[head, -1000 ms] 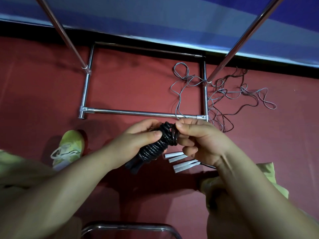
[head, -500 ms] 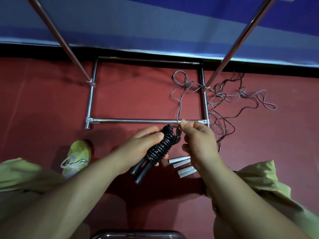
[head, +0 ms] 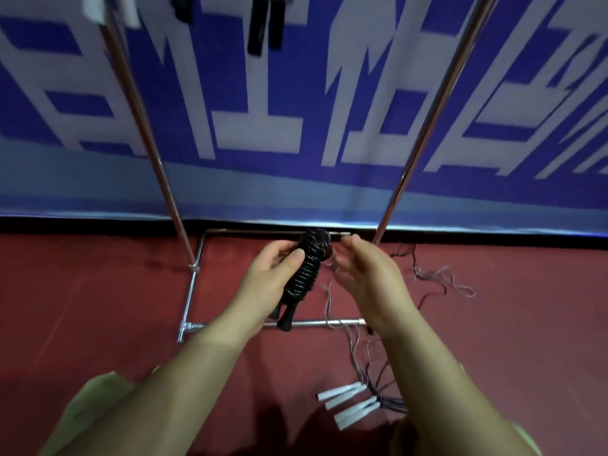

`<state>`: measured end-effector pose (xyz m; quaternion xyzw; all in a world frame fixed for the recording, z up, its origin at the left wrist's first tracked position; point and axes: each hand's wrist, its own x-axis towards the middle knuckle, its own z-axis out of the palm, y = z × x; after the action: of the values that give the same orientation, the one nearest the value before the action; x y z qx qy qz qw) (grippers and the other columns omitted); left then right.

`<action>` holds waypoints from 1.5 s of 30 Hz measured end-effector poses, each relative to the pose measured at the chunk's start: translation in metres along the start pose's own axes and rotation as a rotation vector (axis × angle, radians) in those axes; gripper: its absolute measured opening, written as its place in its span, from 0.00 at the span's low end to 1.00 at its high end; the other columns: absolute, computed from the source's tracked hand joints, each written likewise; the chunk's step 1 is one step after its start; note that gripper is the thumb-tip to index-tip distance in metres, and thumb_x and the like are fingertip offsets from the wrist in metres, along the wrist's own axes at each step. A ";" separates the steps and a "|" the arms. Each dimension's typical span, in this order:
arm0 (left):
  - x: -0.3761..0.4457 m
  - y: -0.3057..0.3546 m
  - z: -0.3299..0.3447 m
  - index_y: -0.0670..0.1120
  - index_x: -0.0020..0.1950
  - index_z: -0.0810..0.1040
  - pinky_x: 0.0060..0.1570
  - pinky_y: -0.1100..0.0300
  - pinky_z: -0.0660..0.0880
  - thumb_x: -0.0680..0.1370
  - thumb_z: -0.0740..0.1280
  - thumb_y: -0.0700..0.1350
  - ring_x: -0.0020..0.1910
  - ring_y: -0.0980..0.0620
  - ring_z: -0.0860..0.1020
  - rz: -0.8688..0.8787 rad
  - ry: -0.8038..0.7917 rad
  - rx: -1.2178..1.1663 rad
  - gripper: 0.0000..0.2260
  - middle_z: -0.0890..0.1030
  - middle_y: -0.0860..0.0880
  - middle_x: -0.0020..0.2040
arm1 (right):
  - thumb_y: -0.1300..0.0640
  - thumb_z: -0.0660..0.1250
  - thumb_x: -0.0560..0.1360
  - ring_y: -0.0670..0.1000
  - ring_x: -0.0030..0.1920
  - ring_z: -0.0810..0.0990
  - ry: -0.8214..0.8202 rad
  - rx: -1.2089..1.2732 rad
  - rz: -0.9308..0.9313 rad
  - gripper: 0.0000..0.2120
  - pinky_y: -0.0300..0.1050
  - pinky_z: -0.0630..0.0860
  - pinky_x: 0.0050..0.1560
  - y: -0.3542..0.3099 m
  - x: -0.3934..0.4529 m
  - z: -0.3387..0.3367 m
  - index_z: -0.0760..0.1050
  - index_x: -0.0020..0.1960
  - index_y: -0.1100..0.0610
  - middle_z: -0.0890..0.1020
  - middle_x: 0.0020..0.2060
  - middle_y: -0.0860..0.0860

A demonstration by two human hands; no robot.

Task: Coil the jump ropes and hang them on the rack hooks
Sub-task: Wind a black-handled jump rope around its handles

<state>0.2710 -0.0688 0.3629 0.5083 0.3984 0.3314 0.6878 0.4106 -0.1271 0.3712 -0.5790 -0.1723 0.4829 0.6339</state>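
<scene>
I count one coiled black rope (head: 307, 268), gripped in my left hand (head: 268, 274). Below my right hand (head: 368, 274), four white handles (head: 350, 404) lie on the floor. Two slanted rack poles (head: 138, 110) rise, one to each side of my hands. Above my left hand two black handles (head: 265, 24) hang; the blur hides any more.

Glossy black coiled rope (head: 306, 268), shiny smooth metal rack tubes (head: 427, 113), matt red floor (head: 98, 291).
</scene>
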 end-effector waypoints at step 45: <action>0.118 0.295 0.064 0.47 0.55 0.75 0.47 0.51 0.80 0.76 0.69 0.52 0.47 0.48 0.82 0.442 0.010 -0.073 0.12 0.81 0.46 0.49 | 0.55 0.61 0.78 0.60 0.39 0.79 0.029 -0.403 -0.751 0.15 0.66 0.76 0.50 -0.318 0.056 0.143 0.79 0.43 0.65 0.80 0.42 0.67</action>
<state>0.3669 0.0826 0.6326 0.5565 0.2685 0.4905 0.6145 0.4574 0.0432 0.6768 -0.5952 -0.4530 0.1671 0.6424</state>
